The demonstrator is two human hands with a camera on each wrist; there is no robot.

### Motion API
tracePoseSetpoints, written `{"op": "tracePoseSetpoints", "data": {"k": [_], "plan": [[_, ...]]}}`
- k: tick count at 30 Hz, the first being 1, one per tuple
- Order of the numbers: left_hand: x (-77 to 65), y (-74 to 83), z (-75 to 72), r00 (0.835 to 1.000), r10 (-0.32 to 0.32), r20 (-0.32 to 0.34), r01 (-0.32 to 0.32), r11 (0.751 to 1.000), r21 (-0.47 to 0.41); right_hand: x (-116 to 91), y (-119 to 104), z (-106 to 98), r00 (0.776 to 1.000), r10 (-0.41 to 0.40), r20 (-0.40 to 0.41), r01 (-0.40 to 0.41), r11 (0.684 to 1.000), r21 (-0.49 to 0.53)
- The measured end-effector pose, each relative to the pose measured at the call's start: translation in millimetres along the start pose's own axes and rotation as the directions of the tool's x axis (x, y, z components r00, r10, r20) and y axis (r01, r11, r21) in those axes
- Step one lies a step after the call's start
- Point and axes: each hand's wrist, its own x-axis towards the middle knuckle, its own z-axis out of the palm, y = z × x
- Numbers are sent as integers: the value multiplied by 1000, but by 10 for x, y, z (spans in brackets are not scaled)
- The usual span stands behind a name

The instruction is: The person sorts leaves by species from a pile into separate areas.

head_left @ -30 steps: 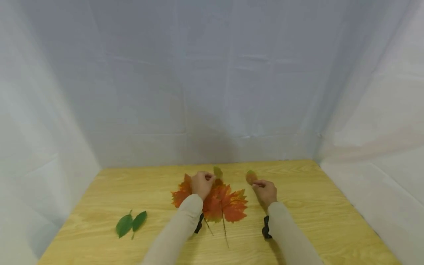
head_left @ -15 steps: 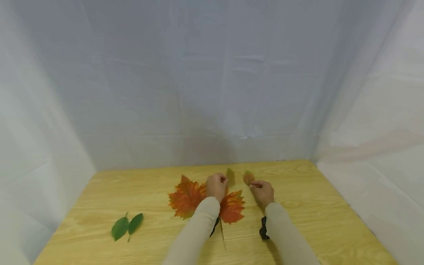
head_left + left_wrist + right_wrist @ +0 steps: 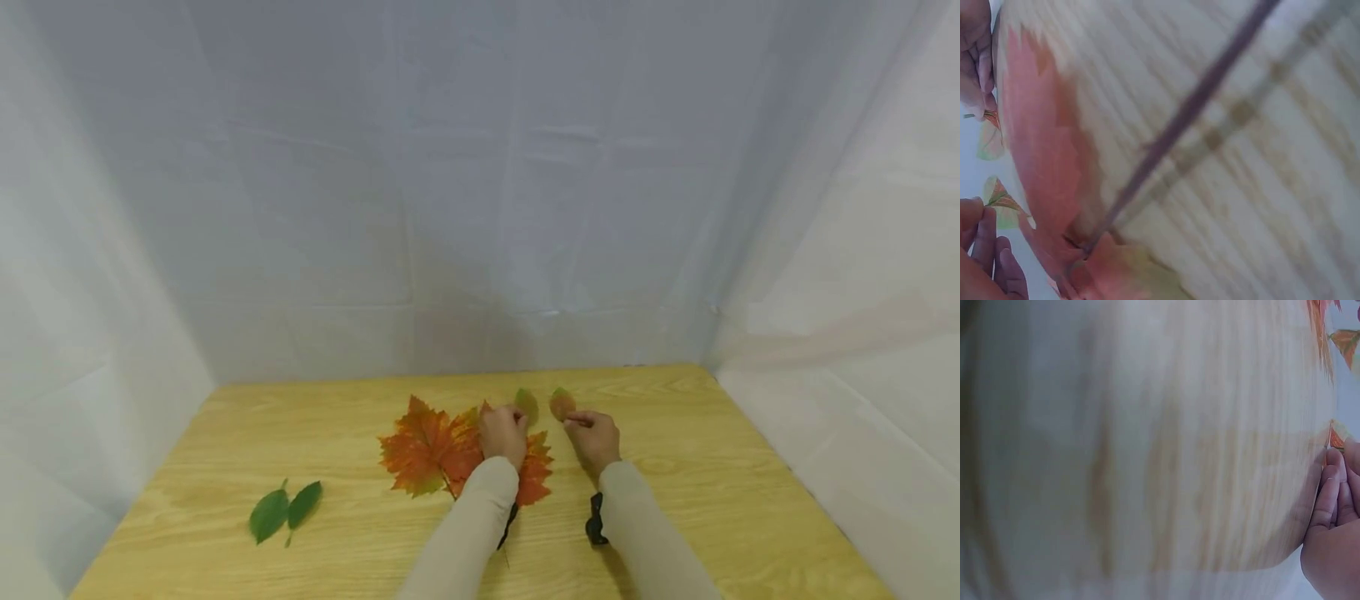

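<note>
In the head view my left hand (image 3: 504, 435) pinches a small yellow-green leaf (image 3: 527, 404) by its stem end, above the right part of the red-orange maple leaves (image 3: 420, 446). My right hand (image 3: 595, 437) pinches another small leaf (image 3: 562, 404), orange with a green tip, just to the right. Both leaves point away from me, a narrow gap apart. The left wrist view has the left hand's leaf (image 3: 1002, 201) between thumb and fingertips, facing the other leaf (image 3: 991, 139). A dark maple stem (image 3: 1166, 140) crosses that view. My left forearm covers part of the maple leaves.
Two green leaves (image 3: 269, 516) lie side by side at the left of the wooden table (image 3: 187, 467). White sheeting (image 3: 465, 208) rises behind the table's far edge and along both sides.
My left hand has moved right across the maple leaves with its small leaf, closer to the leaf in my right hand. The right hand has stayed nearly in place, still holding its leaf.
</note>
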Motion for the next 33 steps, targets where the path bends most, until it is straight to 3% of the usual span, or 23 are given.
{"op": "tracePoseSetpoints", "data": {"k": [6, 13, 19, 24, 27, 33], "plan": [[-13, 57, 54, 996, 86, -4, -86, 996, 16, 8, 3, -17, 1000, 23, 11, -23, 1000, -8], [-15, 89, 97, 991, 96, 94, -96, 995, 1, 10, -26, -49, 1000, -8, -3, 8, 1000, -24], [-6, -16, 84, 970, 179, 164, -180, 984, -6, -6, -17, -47, 1000, 13, 10, -13, 1000, -18], [16, -49, -16, 947, 224, 230, -236, 972, 22, -23, -15, -39, 1000, 8, 12, -8, 1000, -5], [34, -58, -106, 907, 272, 321, -299, 954, 38, -27, -22, -36, 1000, 12, 14, -12, 1000, 3], [80, -59, -261, 754, 417, 507, -520, 851, 74, -28, -27, -59, 999, 14, 34, -15, 1000, 13]]}}
